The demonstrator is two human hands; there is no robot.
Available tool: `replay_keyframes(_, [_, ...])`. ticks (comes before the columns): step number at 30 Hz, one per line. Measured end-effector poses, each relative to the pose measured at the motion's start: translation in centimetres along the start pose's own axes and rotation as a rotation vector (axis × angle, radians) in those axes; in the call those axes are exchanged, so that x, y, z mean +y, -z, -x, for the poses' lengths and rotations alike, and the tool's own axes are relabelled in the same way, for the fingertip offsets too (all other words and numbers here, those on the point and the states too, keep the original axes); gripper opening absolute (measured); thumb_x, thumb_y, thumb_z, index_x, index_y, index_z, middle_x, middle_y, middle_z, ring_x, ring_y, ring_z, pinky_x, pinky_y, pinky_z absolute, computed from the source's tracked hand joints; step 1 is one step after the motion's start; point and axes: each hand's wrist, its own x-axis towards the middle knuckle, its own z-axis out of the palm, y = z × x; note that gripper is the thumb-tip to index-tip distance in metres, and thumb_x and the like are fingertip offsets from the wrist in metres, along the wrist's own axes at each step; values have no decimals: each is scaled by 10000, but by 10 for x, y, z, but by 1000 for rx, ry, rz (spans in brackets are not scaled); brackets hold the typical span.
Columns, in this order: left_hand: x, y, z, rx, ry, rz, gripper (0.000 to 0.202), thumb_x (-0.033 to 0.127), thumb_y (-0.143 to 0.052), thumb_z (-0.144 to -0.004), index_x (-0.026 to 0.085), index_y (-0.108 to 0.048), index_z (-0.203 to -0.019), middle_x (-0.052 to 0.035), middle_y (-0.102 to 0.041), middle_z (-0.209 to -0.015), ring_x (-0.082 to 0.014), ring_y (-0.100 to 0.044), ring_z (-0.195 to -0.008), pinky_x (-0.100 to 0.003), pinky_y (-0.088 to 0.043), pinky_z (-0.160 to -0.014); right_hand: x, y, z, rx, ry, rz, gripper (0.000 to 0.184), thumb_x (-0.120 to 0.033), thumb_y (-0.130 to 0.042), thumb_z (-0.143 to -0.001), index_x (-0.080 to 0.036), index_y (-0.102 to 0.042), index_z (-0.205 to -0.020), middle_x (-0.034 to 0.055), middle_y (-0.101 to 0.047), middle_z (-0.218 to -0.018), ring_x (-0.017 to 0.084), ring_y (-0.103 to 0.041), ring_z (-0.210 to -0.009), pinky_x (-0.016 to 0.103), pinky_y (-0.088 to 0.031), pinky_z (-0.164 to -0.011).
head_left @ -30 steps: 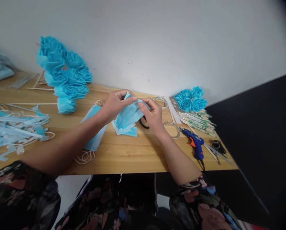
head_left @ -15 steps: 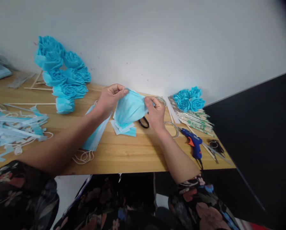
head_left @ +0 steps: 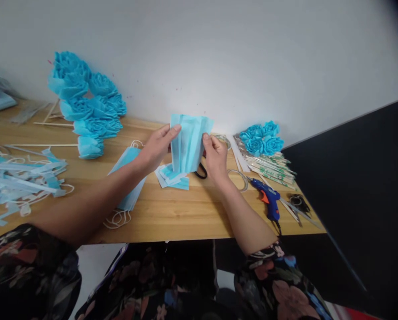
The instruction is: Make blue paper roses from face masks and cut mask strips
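Between my two hands, a light blue pleated sheet of face mask fabric (head_left: 188, 144) is held upright above the table. My left hand (head_left: 159, 144) pinches its left edge, thumb in front. The thumb and fingers of my right hand (head_left: 215, 155) grip its right edge. Below the sheet lie cut blue mask pieces (head_left: 174, 178) in a small pile. A black scissor handle (head_left: 201, 171) shows beside them, its blades hidden. Under my left forearm lies a whole face mask (head_left: 130, 191) with white ear loops.
Blue fabric roses (head_left: 95, 106) stand at the back left, above a heap of cut mask strips (head_left: 22, 178). At right are a blue glue gun (head_left: 268, 198), a roll of tape (head_left: 239, 178), more blue roses (head_left: 262, 138) and wrapped sticks (head_left: 272, 166). A wall (head_left: 199, 58) rises behind.
The sheet was gathered and drooping between my hands; now it is spread upright with its vertical pleats showing. My hands have shifted slightly, still on its edges.
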Motion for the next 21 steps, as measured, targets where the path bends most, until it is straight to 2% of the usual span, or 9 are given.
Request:
replay_keyframes(3, [0, -1, 2, -97, 50, 17, 449, 523, -841, -731, 181, -690, -980, -52, -721, -866, -203, -691, -809, -319, -553, -715, 2, 2, -1, 103, 30, 32, 564, -679, -510, -950, -243, -311, -652, -52, -268, -630, 120, -309, -591, 274, -310, -552])
replay_keyframes(6, [-2, 2, 0, -125, 63, 0, 456, 441, -884, -672, 172, -716, -999, -54, -735, -857, -208, -698, -795, -328, -556, -708, 2, 4, -2, 197, 67, 94, 547, -673, -481, -965, -244, -327, -663, -46, -305, -646, 125, -334, -617, 274, -322, -576])
replay_keyframes(10, [-6, 9, -3, -106, 87, -58, 381, 480, -849, -720, 178, -728, -918, -9, -657, -652, -152, -583, -511, -289, -459, -499, 4, 7, -5, 253, 86, 142, 541, -677, -454, -973, -245, -331, -672, -48, -306, -643, 125, -338, -620, 271, -316, -581])
replay_keyframes(12, [-6, 11, -4, -104, 91, -81, 357, 500, -829, -748, 181, -718, -862, 3, -619, -591, -128, -515, -433, -278, -404, -439, 5, 7, -6, 261, 92, 138, 541, -674, -458, -971, -244, -328, -670, -50, -298, -641, 123, -332, -620, 269, -314, -583])
replay_keyframes(17, [-1, 10, -2, -112, 83, -91, 374, 543, -813, -759, 190, -703, -817, 13, -603, -564, -105, -498, -402, -243, -375, -390, 3, 8, -5, 275, 95, 92, 538, -656, -500, -960, -242, -329, -663, -53, -296, -645, 120, -318, -628, 263, -320, -595])
replay_keyframes(21, [3, 5, -1, -119, 106, 26, 378, 514, -836, -737, 180, -695, -842, 3, -644, -655, -106, -549, -463, -241, -486, -431, 1, 7, -4, 264, 91, 79, 531, -660, -503, -956, -245, -343, -667, -46, -308, -654, 126, -331, -644, 260, -352, -606])
